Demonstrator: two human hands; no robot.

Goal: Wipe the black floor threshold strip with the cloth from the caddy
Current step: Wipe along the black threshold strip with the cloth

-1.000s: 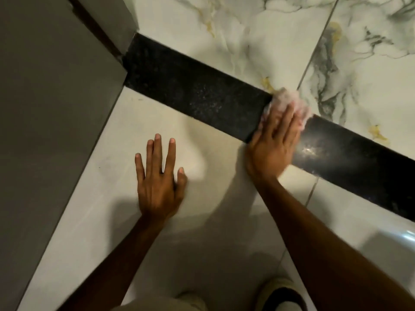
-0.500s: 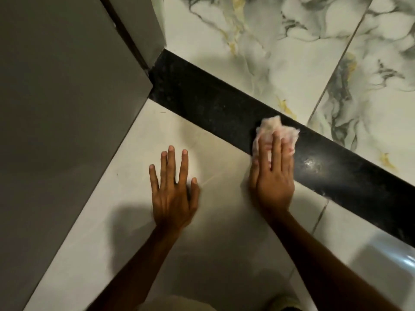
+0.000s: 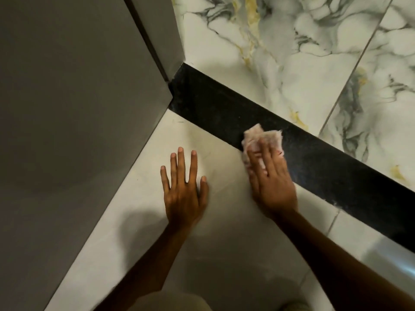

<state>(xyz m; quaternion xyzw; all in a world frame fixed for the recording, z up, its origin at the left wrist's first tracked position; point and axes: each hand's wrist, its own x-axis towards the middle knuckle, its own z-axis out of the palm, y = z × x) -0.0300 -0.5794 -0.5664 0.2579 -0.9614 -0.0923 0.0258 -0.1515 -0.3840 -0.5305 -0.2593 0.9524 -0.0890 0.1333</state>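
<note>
A black threshold strip (image 3: 332,173) runs diagonally across the floor from the grey wall corner down to the right edge. A pale pink cloth (image 3: 258,136) lies crumpled on the strip's near edge. My right hand (image 3: 270,178) presses flat on the cloth, fingers over it, palm on the white tile. Flat on the white tile to the left of it rests my left hand (image 3: 183,187), fingers spread, holding nothing. The caddy is not in view.
A grey wall (image 3: 74,122) fills the left side and meets the strip at a door frame corner (image 3: 170,72). Marbled white tiles (image 3: 280,52) lie beyond the strip. Plain white tiles (image 3: 224,254) lie on my side.
My right hand has slid the cloth leftward along the strip toward the wall corner. My left hand has stayed planted on the tile. The view has shifted toward the corner.
</note>
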